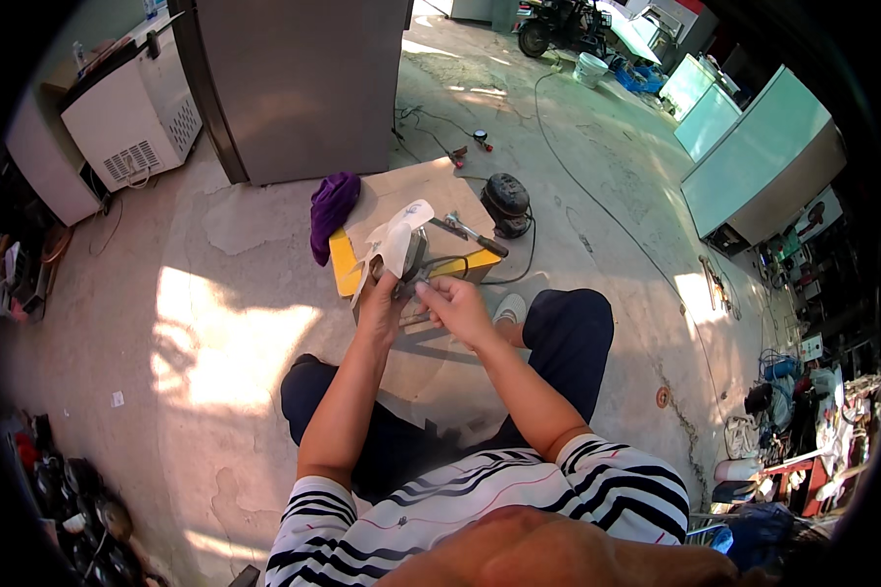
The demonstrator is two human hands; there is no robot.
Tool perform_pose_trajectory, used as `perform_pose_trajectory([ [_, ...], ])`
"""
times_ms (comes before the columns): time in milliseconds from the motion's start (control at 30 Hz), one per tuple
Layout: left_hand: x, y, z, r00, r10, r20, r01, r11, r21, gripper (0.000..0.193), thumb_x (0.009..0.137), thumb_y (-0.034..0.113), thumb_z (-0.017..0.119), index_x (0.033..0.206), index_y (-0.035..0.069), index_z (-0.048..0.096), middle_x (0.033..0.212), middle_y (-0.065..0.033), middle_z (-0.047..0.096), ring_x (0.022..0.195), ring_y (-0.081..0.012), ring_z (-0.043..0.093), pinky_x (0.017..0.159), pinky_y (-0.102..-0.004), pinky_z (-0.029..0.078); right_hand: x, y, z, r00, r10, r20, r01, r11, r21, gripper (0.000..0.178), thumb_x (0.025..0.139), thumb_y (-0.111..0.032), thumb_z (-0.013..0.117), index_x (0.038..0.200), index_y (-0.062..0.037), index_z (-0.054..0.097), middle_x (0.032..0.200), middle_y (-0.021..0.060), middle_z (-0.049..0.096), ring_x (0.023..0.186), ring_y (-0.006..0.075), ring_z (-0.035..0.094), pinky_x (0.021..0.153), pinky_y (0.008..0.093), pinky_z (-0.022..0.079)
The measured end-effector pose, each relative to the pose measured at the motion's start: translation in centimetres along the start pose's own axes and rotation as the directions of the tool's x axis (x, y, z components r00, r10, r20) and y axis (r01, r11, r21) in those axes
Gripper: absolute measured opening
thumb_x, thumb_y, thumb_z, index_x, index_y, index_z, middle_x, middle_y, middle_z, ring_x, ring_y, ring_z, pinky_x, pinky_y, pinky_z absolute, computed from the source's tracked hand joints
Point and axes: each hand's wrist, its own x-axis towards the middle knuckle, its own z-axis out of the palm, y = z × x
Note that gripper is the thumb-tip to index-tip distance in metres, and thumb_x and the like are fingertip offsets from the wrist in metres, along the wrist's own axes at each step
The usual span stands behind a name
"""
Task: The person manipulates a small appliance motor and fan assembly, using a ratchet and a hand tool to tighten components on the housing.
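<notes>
Over a low box-like stand point(372, 196) with a tan top and yellow edge, my left hand point(380, 301) is closed around a small fan motor point(414, 256) with white blades point(394, 240). My right hand point(455, 305) pinches near the motor's lower end, by a dark cable point(448, 262); exactly what is between its fingertips is too small to make out. Just beyond lies a tool with a black handle and metal shaft point(480, 238) on the stand. A purple cloth point(335, 210) drapes over the left corner.
A black compressor point(506, 201) sits on the floor right of the stand. Behind rises a tall grey refrigerator point(294, 88); a white chest freezer point(132, 122) stands left. A long cable point(597, 201) crosses the floor. Piled parts point(793, 421) line the right side.
</notes>
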Motion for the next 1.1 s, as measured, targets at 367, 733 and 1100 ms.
perform_pose_trajectory([
  [367,0.0,0.2,0.2,1.000,0.015,-0.006,-0.015,1.000,0.007,0.061,0.089,0.029,0.070,0.139,0.012,0.041,0.130,-0.0061,0.051,0.119,-0.0200,0.051,0.095,-0.0448,0.047,0.9,-0.7,-0.8,0.938,0.322,0.128,-0.346,0.857,0.383,0.033,0.099,-0.038,0.061,0.093,-0.0056,0.065,0.072,-0.0042,0.058,0.052,0.0003,0.045,0.045,0.0138,0.038],
  [733,0.3,0.4,-0.1,1.000,0.001,-0.028,-0.002,0.999,-0.039,0.054,0.090,0.028,0.071,0.136,0.014,0.044,0.126,-0.0044,0.055,0.114,-0.0171,0.055,0.094,-0.0399,0.049,-0.2,-0.3,-0.4,0.982,-0.175,-0.071,0.155,0.962,-0.225,0.014,0.097,-0.015,0.064,0.094,-0.0012,0.062,0.074,0.0016,0.066,0.059,0.0052,0.057,0.052,0.0201,0.045],
  [1100,0.6,0.7,-0.4,0.998,-0.048,-0.047,0.038,0.979,-0.202,0.041,0.092,0.032,0.070,0.124,0.015,0.049,0.116,-0.0053,0.061,0.105,-0.0203,0.063,0.089,-0.0418,0.056,-0.5,-0.2,-1.9,0.950,-0.218,-0.222,0.261,0.947,0.189,0.018,0.095,-0.013,0.066,0.111,-0.0034,0.067,0.092,0.0008,0.067,0.077,0.0055,0.060,0.067,0.0201,0.051],
])
